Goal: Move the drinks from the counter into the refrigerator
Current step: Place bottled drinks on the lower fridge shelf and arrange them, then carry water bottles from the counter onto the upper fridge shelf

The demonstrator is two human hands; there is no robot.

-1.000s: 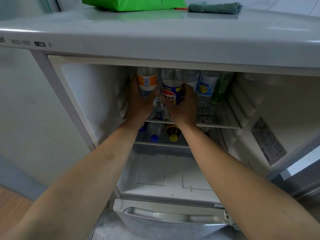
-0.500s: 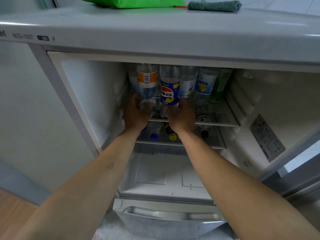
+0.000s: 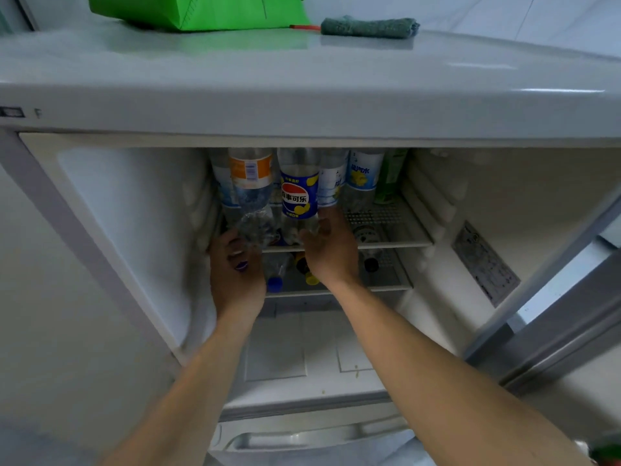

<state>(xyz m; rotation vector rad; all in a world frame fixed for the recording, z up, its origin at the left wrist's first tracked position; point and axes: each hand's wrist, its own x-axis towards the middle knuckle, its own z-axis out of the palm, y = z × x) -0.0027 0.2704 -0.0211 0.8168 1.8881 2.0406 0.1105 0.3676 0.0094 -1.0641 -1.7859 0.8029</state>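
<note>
Bottles (image 3: 298,196) just above both hands (image 3: 331,252)

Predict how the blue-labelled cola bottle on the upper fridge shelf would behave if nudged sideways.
The blue-labelled cola bottle stands tall and narrow on the wire shelf, so it may tip. Close neighbours like the orange-labelled bottle would probably catch it. Its clear plastic likely flexes slightly.

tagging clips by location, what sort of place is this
Probably a home kitchen: an open refrigerator with drink bottles standing on its wire shelf, and a green bag and folded cloth on top.
</note>
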